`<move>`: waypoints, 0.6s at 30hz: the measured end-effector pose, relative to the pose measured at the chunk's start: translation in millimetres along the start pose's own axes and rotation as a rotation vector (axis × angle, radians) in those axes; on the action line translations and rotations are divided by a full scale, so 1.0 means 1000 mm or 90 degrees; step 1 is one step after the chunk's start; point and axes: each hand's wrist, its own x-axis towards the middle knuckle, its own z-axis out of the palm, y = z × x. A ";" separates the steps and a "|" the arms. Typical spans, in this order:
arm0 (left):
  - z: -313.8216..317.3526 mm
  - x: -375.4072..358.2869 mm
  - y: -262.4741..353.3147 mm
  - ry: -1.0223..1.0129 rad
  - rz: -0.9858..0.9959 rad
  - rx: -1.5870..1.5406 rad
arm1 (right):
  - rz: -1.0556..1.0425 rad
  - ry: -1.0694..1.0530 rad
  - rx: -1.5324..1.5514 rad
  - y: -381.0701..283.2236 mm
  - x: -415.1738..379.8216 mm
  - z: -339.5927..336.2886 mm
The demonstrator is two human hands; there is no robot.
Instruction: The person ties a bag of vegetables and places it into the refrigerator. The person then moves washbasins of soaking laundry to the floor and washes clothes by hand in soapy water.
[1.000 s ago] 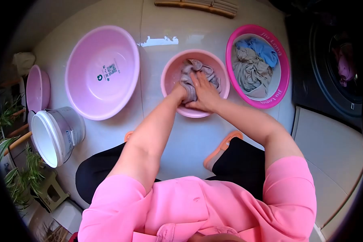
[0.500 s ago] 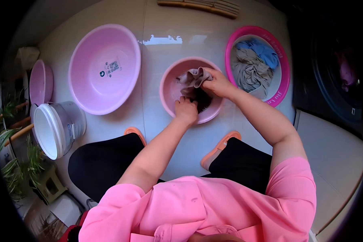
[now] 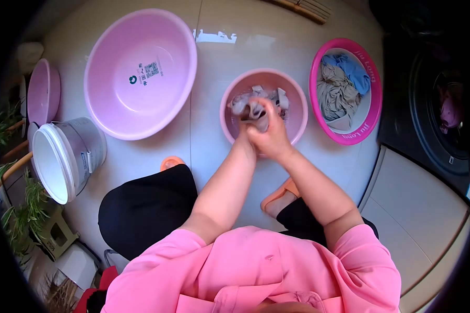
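Both hands are together above a small pink basin (image 3: 301, 122). My right hand (image 3: 272, 134) is closed round a bunched, wet-looking greyish cloth (image 3: 254, 110), its thumb and fingers pressing it. My left hand (image 3: 247, 134) meets it from the left and grips the lower part of the same cloth; its fingers are mostly hidden. More pale cloth (image 3: 282, 99) shows in the basin beyond the hands. The water and dark material below are largely covered.
A large pink basin (image 3: 141, 112) tilts at the left, near a white bucket (image 3: 57, 161) lying on its side. To the right, a magenta-rimmed basin (image 3: 314, 88) holds grey and blue clothes (image 3: 339, 94). A dark front-loading machine (image 3: 423, 104) stands at far right.
My hands, apart before on the cloth, have come together and bunched it between them. The dark item by my left hand is now hidden. The view has shifted slightly.
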 end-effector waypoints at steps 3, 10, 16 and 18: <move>-0.013 -0.009 -0.002 -0.039 -0.027 0.008 | 0.004 0.030 -0.129 -0.007 -0.014 0.011; -0.007 0.001 -0.011 0.106 -0.019 0.047 | 0.108 0.183 -0.103 0.041 0.025 0.023; 0.014 -0.001 -0.014 0.152 -0.050 0.066 | 0.114 0.192 0.021 0.065 0.030 0.006; 0.037 -0.005 -0.005 0.232 -0.033 0.198 | 0.106 0.147 -0.008 0.067 0.041 -0.009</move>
